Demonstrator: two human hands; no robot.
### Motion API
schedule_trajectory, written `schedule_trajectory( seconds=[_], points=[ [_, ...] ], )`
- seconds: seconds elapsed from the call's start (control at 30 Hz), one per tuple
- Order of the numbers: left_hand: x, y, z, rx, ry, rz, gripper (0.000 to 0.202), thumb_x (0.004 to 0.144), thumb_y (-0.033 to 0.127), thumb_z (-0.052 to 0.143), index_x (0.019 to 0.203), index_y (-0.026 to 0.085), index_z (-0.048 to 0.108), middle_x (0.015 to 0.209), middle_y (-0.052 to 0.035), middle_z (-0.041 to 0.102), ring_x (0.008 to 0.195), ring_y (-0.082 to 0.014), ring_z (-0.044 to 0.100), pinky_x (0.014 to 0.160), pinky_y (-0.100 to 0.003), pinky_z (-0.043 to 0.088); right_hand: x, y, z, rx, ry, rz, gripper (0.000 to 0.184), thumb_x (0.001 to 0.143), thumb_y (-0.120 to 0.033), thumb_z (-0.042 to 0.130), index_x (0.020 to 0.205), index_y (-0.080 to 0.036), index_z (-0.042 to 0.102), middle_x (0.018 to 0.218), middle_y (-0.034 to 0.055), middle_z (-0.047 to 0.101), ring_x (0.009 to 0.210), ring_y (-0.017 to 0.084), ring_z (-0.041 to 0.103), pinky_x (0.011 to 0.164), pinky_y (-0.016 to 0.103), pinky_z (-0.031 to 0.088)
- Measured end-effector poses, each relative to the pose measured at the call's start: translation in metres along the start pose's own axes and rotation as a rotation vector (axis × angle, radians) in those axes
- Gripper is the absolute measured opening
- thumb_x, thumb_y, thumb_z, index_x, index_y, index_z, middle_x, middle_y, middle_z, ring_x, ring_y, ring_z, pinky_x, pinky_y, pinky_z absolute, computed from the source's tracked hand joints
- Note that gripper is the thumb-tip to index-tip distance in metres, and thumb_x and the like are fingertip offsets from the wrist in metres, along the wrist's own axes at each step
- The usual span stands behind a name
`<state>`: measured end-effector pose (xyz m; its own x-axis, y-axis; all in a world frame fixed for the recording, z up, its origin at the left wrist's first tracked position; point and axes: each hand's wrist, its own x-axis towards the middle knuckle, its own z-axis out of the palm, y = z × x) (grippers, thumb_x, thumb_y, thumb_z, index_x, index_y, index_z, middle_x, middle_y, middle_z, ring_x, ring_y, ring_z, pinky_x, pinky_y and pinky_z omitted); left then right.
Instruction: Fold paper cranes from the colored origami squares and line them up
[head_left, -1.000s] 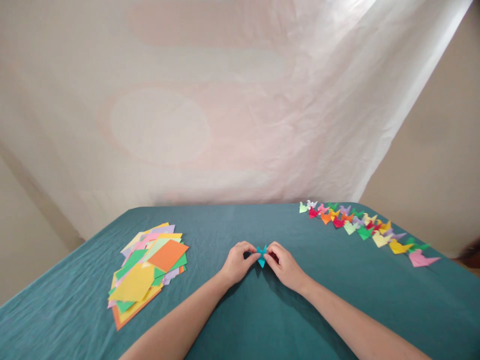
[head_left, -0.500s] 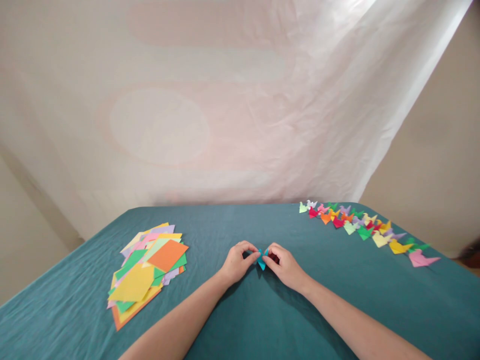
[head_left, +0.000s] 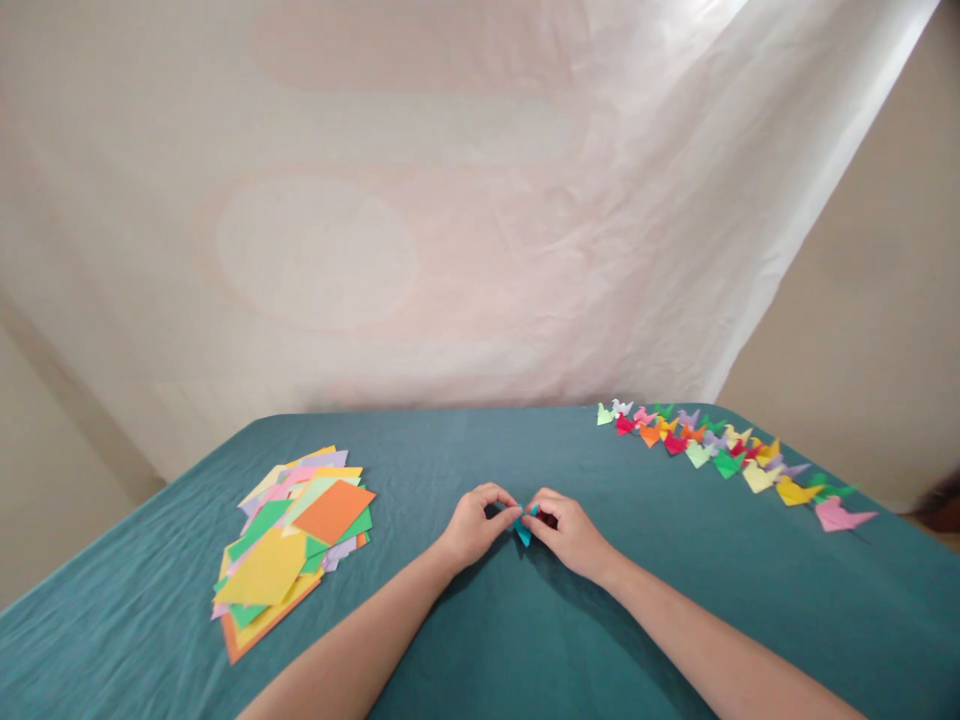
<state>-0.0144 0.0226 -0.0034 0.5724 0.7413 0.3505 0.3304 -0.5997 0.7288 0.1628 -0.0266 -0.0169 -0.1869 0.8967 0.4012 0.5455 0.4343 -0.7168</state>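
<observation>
At the table's near centre, the left hand [head_left: 474,525] and right hand [head_left: 571,530] pinch a small turquoise folded paper piece [head_left: 523,527] between fingertips, its long axis upright, tip pointing down at the teal cloth [head_left: 525,640].

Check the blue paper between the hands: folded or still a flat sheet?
Folded. The blue paper is a small pointed shape pinched between left hand and right hand.

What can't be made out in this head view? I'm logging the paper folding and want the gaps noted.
- Small blue folded paper piece: mostly hidden by the left hand and right hand; its shape is unclear.
- Row of small coloured folded paper figures: too small to count.
- Dark object: cut off by the right edge.
</observation>
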Motion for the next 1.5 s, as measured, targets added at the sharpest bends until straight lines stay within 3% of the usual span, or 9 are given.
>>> schedule_trajectory(
  seconds=[0.63, 1.5],
  points=[
    [-0.0009, -0.0036, 0.0025, 0.03, 0.002, -0.026, 0.015, 0.084, 0.027, 0.05, 0.079, 0.016, 0.058, 0.08, -0.0021, 0.06, 0.075, -0.014, 0.054, 0.072, -0.024, 0.042, 0.0017, 0.0058, -0.0008, 0.112, -0.005, 0.101, 0.024, 0.081, -0.033, 0.055, 0.067, -0.018, 0.066, 0.068, 0.0006, 0.055, 0.057, 0.011, 0.048, 0.053, 0.023, 0.037],
    [-0.0004, -0.0002, 0.0004, 0.02, -0.057, -0.025, 0.014, 0.082, 0.028, 0.054, 0.078, 0.017, 0.061, 0.081, -0.0029, 0.062, 0.08, -0.0152, 0.057, 0.077, -0.025, 0.043, 0.0001, -0.0002, -0.0031, 0.087, -0.003, 0.057, 0.023, 0.082, -0.028, 0.052, 0.062, -0.017, 0.055, 0.069, -0.0003, 0.053, 0.06, 0.011, 0.048, 0.056, 0.023, 0.038]
  ],
)
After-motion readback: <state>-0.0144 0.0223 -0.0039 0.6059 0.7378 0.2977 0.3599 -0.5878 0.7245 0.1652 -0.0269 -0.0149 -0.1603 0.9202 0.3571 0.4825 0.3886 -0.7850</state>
